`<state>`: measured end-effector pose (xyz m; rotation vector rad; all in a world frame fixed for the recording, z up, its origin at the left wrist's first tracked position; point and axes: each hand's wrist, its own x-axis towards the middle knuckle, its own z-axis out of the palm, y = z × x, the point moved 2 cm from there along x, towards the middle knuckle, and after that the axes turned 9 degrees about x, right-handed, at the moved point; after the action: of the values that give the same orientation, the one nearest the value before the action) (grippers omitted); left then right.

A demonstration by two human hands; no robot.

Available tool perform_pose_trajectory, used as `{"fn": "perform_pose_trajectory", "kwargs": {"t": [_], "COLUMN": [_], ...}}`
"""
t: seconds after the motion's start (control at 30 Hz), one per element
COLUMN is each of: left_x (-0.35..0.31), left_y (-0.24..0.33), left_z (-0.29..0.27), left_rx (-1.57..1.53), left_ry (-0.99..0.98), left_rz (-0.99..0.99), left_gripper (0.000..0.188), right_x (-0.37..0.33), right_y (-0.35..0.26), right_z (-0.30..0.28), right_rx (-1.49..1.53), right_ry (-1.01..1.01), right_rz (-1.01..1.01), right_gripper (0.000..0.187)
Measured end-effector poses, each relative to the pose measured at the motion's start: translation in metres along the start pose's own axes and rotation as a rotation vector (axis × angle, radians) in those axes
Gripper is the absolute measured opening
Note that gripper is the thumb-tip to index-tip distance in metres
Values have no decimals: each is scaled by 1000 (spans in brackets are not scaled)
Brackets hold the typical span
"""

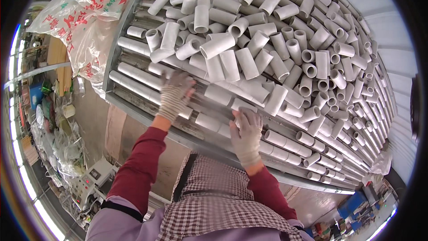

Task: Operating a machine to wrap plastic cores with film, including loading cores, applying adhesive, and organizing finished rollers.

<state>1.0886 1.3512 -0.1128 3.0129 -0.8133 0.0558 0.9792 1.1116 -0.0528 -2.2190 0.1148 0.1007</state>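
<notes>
Workshop floor (96,127) shows along the left, cluttered at the far left with clear plastic wrapping (67,149). Nearer, a pale control box (91,180) with small red lights. Beyond it, a large translucent plastic bag (82,20) with red and green print, beside the left end of the bench (138,112).

Bench: grey metal rim, parallel channels, loaded with short, hollow, pale grey tubes (201,18). Toward its near left corner, tubes lie end to end in neat rows (138,75).

Left hand, in a striped knit glove (174,93), is over these near rows, palm down, fingers partly spread and somewhat blurred; cannot tell whether it has hold of a tube. Maroon sleeve (142,165) behind it. Loose tubes are heaped just beyond, lying at all angles, some on end, spreading across the middle and far right.

Between the forearms, near side: brown-and-white checked apron (205,214).

Right hand (246,134), also gloved, is over the near rows right of the left one, fingers half curled, beside a pale tube (244,105); grip on it cannot be told.

Farther right, more rows run along the channels. White ribbed sheeting (394,31) at far right; blue box (352,203) at near right.
</notes>
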Motion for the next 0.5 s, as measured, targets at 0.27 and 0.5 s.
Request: {"fn": "perform_pose_trajectory", "kwargs": {"t": [0.27,0.5], "left_x": [122,37], "left_y": [10,79], "left_z": [-37,-47], "left_rx": [-378,-584], "left_ry": [171,147], "left_rz": [-162,-46], "left_gripper": [38,59], "right_x": [172,79], "right_y": [-21,40], "right_z": [-11,32], "right_rx": [-25,-507], "right_ry": [92,-313], "right_rz": [-86,-348], "right_gripper": [64,69]}}
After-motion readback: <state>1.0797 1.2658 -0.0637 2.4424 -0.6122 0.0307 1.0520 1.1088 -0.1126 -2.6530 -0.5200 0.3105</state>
